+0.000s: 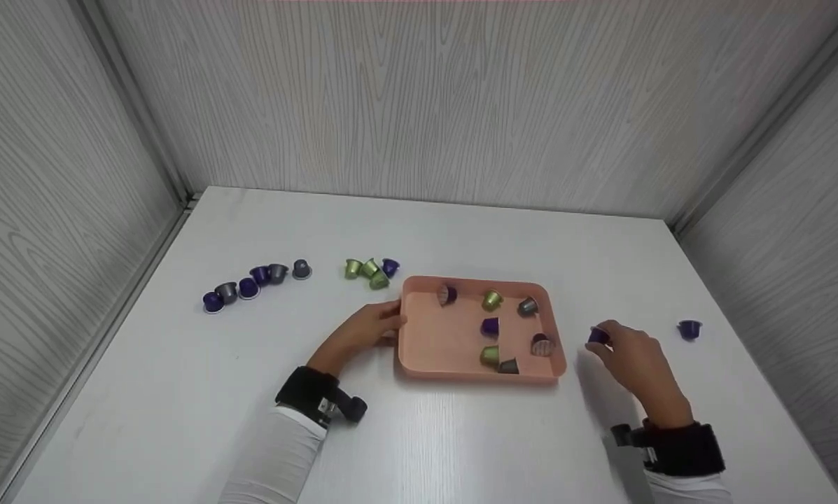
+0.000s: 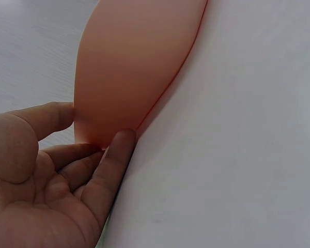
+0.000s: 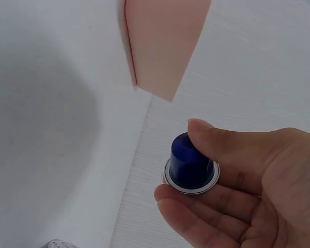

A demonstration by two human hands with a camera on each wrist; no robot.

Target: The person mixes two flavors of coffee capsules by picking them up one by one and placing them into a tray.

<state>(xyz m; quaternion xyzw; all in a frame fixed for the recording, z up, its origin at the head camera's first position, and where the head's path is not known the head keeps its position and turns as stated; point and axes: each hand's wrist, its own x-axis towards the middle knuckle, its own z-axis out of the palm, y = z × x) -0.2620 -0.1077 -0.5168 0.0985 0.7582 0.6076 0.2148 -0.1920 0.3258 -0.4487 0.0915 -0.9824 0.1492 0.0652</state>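
- And here's the right hand (image 1: 634,357) with the pod (image 3: 190,161), thumb on its dark blue side, fingers (image 3: 196,221) at the rim: clamped on it in a neat pinch!
- The pod sits at those fingertips, narrow end showing in the wrist view, and by the look of it up off the bench (image 1: 404,448).
- Over to the left hand (image 1: 362,332): fingers and thumb clamped at the end wall of the tray (image 1: 433,343), a good brace.
- The tray lies just left of the right fingers, so the pod is outside its wall, right beside it.
- Technique, then: a light, even squeeze looks best, since a thin shell could dent under a hard thumb.
- Any pass over that wall would call for height first, lest the rim clip it.
- Inside, the crowd favours the right fingers' side: a green pod (image 1: 492,301), a grey pod (image 1: 528,306) and company. Roomiest floor? Just right of the left fingers.
- Left fingers steady, please: a loose cluster (image 1: 370,269) lies beyond them, near the tray's far corner, and a shove could scatter it.
- And out right of the right fingers, a spare pod (image 1: 689,330); mind that sleeve on a wide swing!
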